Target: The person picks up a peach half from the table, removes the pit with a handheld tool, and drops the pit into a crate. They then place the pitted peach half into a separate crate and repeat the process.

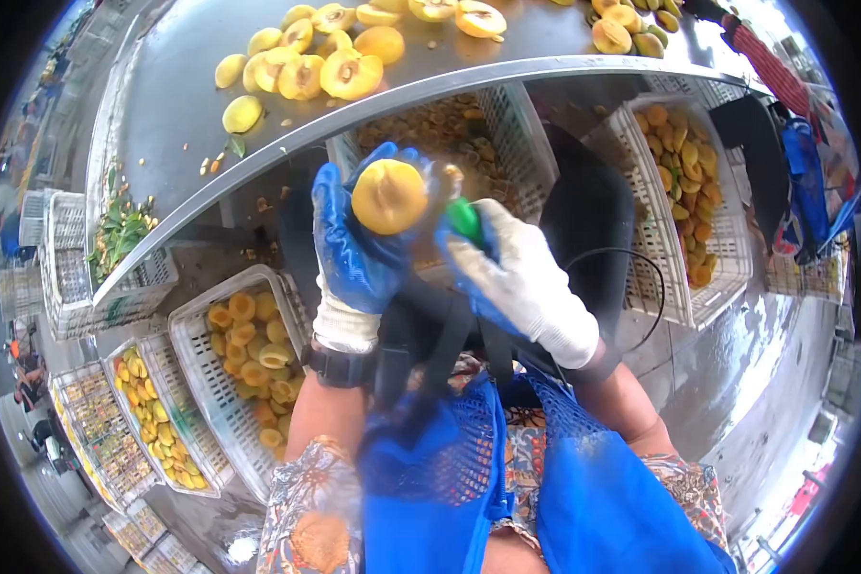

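My left hand (362, 234), in a blue-coated white glove, is closed around a yellow peach half (389, 196), its round face turned up toward me. Just to the right, my right hand (521, 273) in the same kind of glove grips a small tool by its green handle (465, 220). The tool's working end points up beside the peach half and is smeared by motion, so I cannot tell its shape. Below and beyond both hands stands a white crate (521, 129) with brownish scraps in it.
A metal table (187, 105) with a raised rim carries cut peaches (351, 74) and leaves (122, 228). Crates of peaches stand at left (193, 330) and right (674, 287). A thin black cable (660, 277) loops by my right arm. Another person's red sleeve (770, 72) shows at upper right.
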A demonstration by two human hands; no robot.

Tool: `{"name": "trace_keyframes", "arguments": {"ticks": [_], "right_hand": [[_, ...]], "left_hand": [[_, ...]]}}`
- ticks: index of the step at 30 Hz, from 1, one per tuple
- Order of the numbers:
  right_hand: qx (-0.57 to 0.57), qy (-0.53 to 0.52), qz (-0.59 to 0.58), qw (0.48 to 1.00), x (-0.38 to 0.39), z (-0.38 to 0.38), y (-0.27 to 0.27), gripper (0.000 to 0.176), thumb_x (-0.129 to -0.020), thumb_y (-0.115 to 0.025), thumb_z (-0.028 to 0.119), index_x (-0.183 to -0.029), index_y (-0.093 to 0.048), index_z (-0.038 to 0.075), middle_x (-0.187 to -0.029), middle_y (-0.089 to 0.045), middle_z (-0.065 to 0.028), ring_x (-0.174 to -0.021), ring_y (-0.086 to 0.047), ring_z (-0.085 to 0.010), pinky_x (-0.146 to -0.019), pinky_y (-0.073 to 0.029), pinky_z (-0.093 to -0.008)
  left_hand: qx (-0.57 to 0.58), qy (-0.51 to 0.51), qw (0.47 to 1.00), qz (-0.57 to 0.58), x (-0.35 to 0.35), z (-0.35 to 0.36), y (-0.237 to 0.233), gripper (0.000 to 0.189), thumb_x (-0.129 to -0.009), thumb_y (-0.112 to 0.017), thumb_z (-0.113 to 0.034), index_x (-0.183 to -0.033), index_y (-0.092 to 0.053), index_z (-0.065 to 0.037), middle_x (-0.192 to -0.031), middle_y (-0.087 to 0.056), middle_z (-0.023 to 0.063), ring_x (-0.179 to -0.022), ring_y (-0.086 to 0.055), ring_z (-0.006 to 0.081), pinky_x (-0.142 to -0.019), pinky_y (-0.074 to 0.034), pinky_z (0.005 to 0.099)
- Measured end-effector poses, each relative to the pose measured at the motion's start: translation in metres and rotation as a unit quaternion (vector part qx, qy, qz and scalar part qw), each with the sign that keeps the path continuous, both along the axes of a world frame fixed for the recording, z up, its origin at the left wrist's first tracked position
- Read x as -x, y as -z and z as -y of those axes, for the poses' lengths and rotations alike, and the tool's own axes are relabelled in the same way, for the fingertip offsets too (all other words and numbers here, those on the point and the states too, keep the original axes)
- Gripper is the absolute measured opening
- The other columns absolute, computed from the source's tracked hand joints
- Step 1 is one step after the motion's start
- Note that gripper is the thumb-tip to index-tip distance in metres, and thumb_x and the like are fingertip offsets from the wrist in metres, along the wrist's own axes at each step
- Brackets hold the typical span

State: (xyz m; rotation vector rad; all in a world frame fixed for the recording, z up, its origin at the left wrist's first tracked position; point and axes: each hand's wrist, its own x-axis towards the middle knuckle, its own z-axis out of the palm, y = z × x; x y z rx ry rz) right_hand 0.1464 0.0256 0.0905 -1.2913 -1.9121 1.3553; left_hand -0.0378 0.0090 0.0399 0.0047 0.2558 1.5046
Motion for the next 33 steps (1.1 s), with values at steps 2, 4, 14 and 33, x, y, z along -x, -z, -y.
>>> {"name": "trace_keyframes", "arguments": {"ticks": [2, 4, 14, 33], "right_hand": [[-0.090, -0.019, 0.009, 0.996, 0.006, 0.009, 0.014, 0.030, -0.091, -0.066, 0.024, -0.103, -0.054, 0.000, -0.077, -0.065, -0.0249, -0.072, -0.065, -0.0429, -0.061, -0.050, -0.0477], [-0.080, -0.028, 0.021, 0.996, 0.010, 0.011, 0.016, 0.030, -0.091, -0.066, 0.025, -0.102, -0.054, 0.000, -0.076, -0.065, -0.0245, -0.072, -0.065, -0.0424, -0.062, -0.050, -0.0480], [-0.149, -0.052, 0.028, 0.987, 0.015, 0.017, 0.027, 0.029, -0.089, -0.066, 0.022, -0.098, -0.054, -0.003, -0.073, -0.063, -0.0223, -0.068, -0.064, -0.0414, -0.060, -0.050, -0.0488], [0.312, -0.134, -0.092, 0.936, 0.009, 0.021, 0.068, 0.030, -0.096, -0.059, 0.028, -0.096, -0.058, -0.002, -0.067, -0.059, -0.0050, -0.057, -0.061, -0.0162, -0.053, -0.048, -0.0331]], "left_hand": [[0.038, -0.026, 0.995, -0.086, -0.005, 0.001, 0.000, 0.056, -0.102, -0.048, -0.041, -0.137, -0.046, 0.003, -0.137, -0.052, 0.0234, -0.129, -0.050, 0.0374, -0.114, -0.038, 0.0501], [0.056, -0.040, 0.988, -0.139, -0.009, 0.002, -0.003, 0.054, -0.101, -0.049, -0.042, -0.135, -0.048, 0.001, -0.138, -0.051, 0.0234, -0.128, -0.050, 0.0368, -0.114, -0.036, 0.0504], [0.034, -0.083, 0.960, -0.265, -0.021, 0.008, -0.004, 0.045, -0.103, -0.049, -0.033, -0.127, -0.052, 0.004, -0.123, -0.061, 0.0200, -0.111, -0.063, 0.0293, -0.099, -0.051, 0.0386], [0.128, 0.079, 0.886, -0.440, -0.005, 0.003, 0.054, 0.056, -0.100, -0.052, -0.049, -0.106, -0.065, 0.005, -0.096, -0.071, 0.0164, -0.081, -0.070, 0.0268, -0.074, -0.060, 0.0365]]}}
